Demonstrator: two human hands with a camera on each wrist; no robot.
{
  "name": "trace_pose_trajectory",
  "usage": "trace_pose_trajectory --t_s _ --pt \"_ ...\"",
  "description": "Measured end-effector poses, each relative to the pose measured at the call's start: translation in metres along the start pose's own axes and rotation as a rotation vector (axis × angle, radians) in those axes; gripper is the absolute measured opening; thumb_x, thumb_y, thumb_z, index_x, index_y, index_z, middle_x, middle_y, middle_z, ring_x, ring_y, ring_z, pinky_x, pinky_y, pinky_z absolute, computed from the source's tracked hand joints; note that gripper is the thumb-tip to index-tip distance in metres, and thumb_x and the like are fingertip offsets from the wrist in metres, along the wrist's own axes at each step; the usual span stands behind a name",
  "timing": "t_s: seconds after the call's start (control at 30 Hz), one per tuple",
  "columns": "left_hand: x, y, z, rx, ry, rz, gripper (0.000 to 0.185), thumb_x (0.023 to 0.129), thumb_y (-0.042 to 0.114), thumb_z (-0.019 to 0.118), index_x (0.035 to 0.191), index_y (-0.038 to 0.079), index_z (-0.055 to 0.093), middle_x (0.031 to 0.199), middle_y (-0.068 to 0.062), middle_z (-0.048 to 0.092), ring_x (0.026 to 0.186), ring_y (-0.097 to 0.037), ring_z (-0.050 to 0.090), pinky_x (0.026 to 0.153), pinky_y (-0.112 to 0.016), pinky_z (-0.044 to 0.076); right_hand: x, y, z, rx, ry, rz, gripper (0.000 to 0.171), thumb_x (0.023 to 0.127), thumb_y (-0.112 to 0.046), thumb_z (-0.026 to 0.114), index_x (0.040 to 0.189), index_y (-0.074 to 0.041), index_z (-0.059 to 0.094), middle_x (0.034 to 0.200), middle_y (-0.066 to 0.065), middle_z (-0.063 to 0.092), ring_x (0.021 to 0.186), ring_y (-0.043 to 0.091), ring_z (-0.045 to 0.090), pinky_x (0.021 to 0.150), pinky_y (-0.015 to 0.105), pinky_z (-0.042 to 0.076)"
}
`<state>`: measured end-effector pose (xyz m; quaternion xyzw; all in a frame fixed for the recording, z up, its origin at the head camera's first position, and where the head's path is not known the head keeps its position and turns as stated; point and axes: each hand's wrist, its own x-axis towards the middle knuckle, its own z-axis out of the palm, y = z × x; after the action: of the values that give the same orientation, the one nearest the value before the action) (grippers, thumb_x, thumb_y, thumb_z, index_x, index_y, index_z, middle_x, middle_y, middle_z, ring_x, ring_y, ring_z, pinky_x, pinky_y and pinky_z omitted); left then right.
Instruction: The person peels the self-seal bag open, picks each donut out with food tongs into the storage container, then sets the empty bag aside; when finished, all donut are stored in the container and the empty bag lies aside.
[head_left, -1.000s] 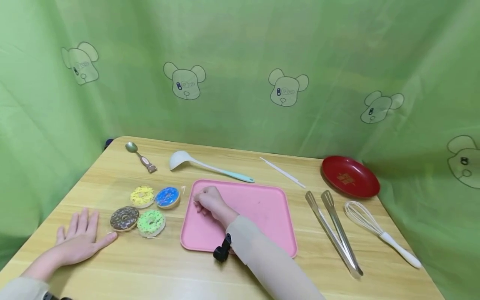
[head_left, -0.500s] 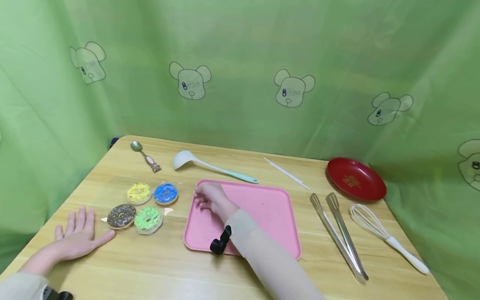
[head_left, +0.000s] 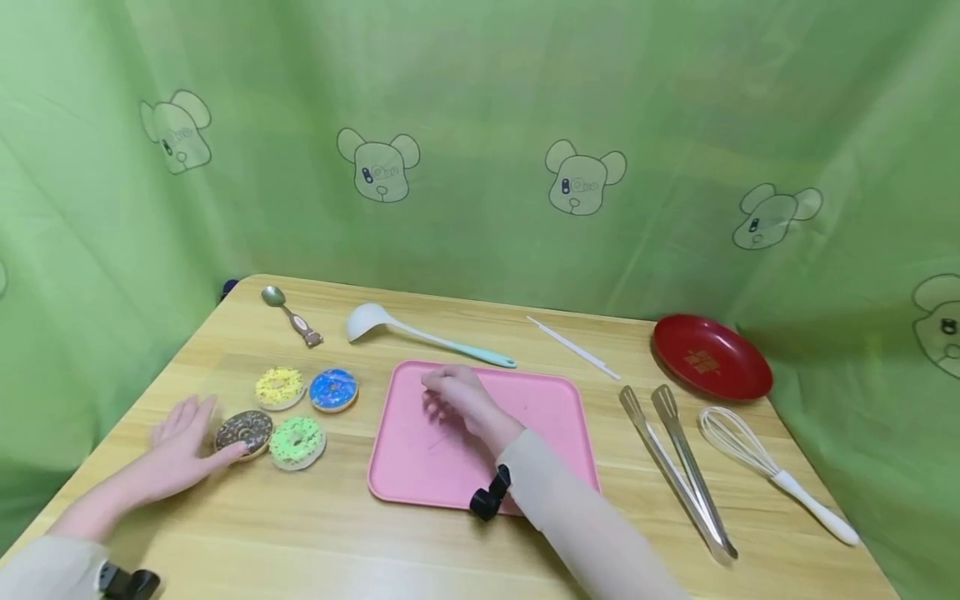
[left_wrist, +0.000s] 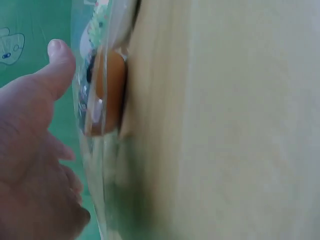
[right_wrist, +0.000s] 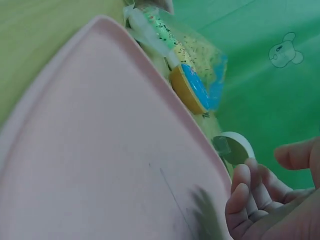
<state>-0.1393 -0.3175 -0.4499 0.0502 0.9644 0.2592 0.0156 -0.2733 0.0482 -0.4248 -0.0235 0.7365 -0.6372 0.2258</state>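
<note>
Donuts in clear plastic lie together at the left of the table: a yellow one [head_left: 280,388], a blue one [head_left: 333,390], a chocolate one [head_left: 244,434] and a green one [head_left: 297,442]. My left hand [head_left: 174,454] is beside the chocolate donut, fingers extended, its thumb overlapping the donut's edge in the head view. The left wrist view has the thumb [left_wrist: 59,67] level with the wrapped donut's brown side [left_wrist: 111,92]. Over the pink tray [head_left: 405,475], my right hand [head_left: 468,402] hovers with loosely bent fingers and thumb apart, holding nothing visible.
A spoon [head_left: 292,317] and a ladle [head_left: 420,333] lie along the back. White sticks [head_left: 573,347] rest behind the tray. To the right are metal tongs [head_left: 678,475], a whisk [head_left: 776,475] and a red plate [head_left: 738,371]. A green curtain [head_left: 480,242] hangs behind the table.
My left hand has lifted from lying flat and shifted right, its thumb now over the chocolate donut. My right hand has moved right, from the tray's left rim to over its middle.
</note>
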Motion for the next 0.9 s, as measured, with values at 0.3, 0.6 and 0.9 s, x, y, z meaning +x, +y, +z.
trace_pose_trajectory --t_s 0.3,0.6,0.9 --pt "0.024 0.017 -0.002 -0.117 0.066 0.089 0.087 0.086 0.041 0.064 0.139 -0.012 0.021 0.141 -0.039 0.015 0.127 -0.056 0.015 0.097 -0.069 0.013 -0.022 0.0 -0.031 0.245 0.003 0.024 0.036 0.092 -0.013 0.054 0.118 0.011 0.05 0.074 0.005 0.06 0.06 0.013 0.056 0.053 0.021 0.042" --pt "0.035 0.018 0.004 -0.137 0.135 0.105 0.065 0.083 0.036 0.069 0.122 -0.011 0.047 0.12 -0.031 0.049 0.111 -0.047 0.044 0.092 -0.061 0.033 -0.054 0.01 -0.07 0.285 0.042 -0.027 0.013 0.092 -0.014 0.055 0.096 -0.002 0.06 0.077 0.008 0.063 0.064 0.015 0.057 0.056 0.023 0.045" --pt "0.039 0.014 0.009 -0.19 0.248 0.149 0.016 0.084 0.013 0.068 0.095 0.002 0.063 0.095 -0.013 0.062 0.092 -0.033 0.056 0.083 -0.053 0.043 -0.087 0.023 -0.122 0.309 0.091 -0.046 0.012 0.095 -0.013 0.052 0.094 -0.006 0.061 0.076 0.005 0.065 0.063 0.013 0.058 0.056 0.022 0.046"
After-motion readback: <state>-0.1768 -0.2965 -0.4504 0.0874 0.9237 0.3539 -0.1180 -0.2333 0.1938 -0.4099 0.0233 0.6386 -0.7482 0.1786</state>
